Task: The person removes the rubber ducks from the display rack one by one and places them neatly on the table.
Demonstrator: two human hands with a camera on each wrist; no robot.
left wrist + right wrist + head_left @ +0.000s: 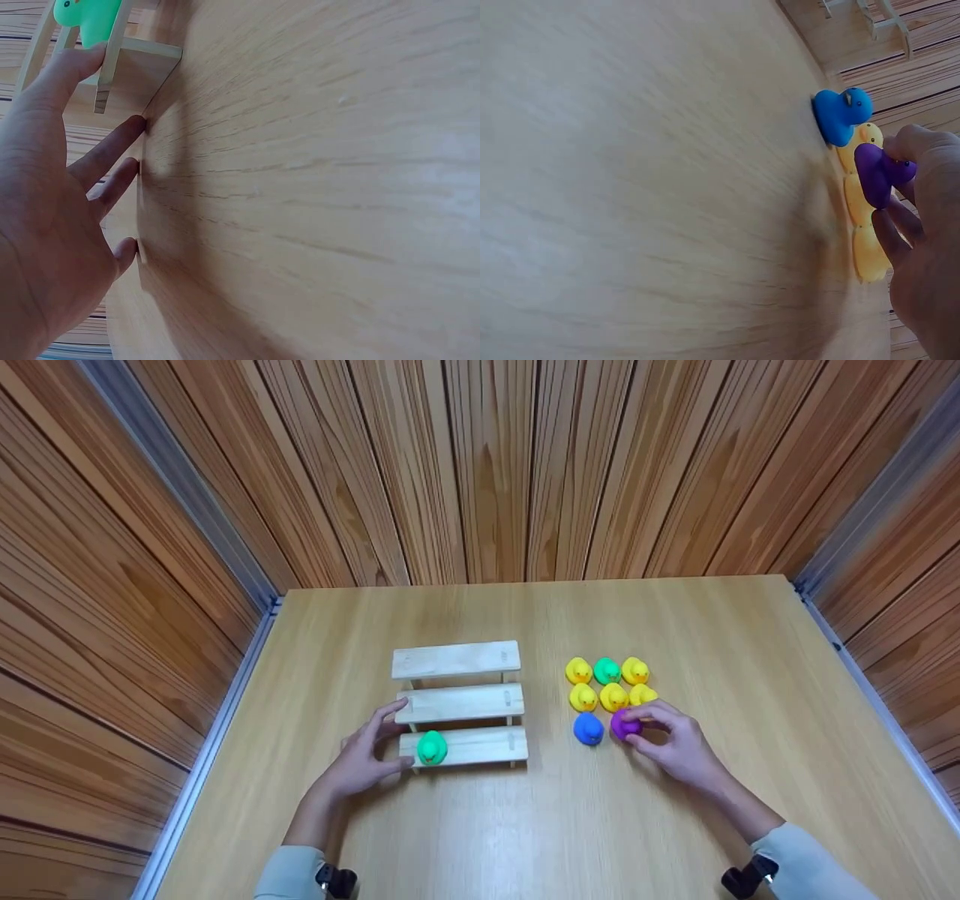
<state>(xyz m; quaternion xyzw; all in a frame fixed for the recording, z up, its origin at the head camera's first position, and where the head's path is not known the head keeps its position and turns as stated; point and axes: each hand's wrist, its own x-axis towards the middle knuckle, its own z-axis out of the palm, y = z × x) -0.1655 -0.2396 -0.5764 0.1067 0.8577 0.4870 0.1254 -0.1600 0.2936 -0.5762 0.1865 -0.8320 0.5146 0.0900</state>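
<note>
A purple rubber duck (872, 174) is pinched between the thumb and fingers of my right hand (679, 742). In the right wrist view the duck appears raised off the table. Just left of it stands a blue rubber duck (589, 729). My left hand (358, 757) rests against the left end of a three-step wooden rack (480, 745). Its thumb touches the front of the lowest step, and its index fingertip is at the middle step's corner. In the left wrist view the other fingers are extended near the tabletop. A green rubber duck (432, 748) sits on the left part of the lowest step.
Behind the blue and purple ducks stand two rows of ducks, several yellow ones (614, 697) and one green duck (607, 670). My right hand partly covers one yellow duck (643, 694). Wooden panels (487, 472) enclose the table (480, 840) at the back and sides.
</note>
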